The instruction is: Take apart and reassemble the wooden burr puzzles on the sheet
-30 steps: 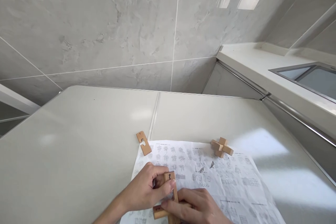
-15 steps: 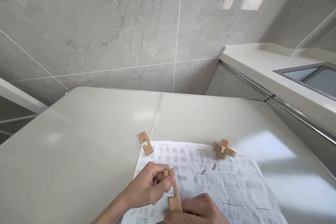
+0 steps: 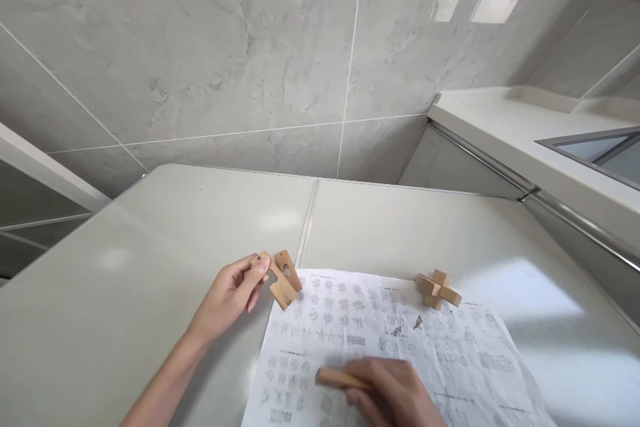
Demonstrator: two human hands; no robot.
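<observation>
Between thumb and fingers, my left hand (image 3: 231, 293) pinches a flat notched wooden puzzle piece (image 3: 283, 292) at its upper end. That piece lies against or just over a second notched wooden puzzle piece (image 3: 294, 275) at the sheet's upper left corner. Lower down, my right hand (image 3: 395, 390) is closed on a wooden puzzle piece (image 3: 331, 377) above the printed paper sheet (image 3: 360, 340); my fingers cover much of it. Several wooden pieces joined in a cross-shaped burr puzzle (image 3: 439, 289) rest on the sheet's upper right part.
Creased and slightly torn, the sheet lies on a white table (image 3: 210, 227) with a seam (image 3: 309, 217) running toward the back. A grey tiled wall (image 3: 225, 47) stands behind. On the right is a white ledge (image 3: 480, 117) with a metal rail below.
My left hand has moved up and left with a notched piece to beside the one on the table. My right hand now holds a separate piece over the sheet. The view has shifted slightly.
</observation>
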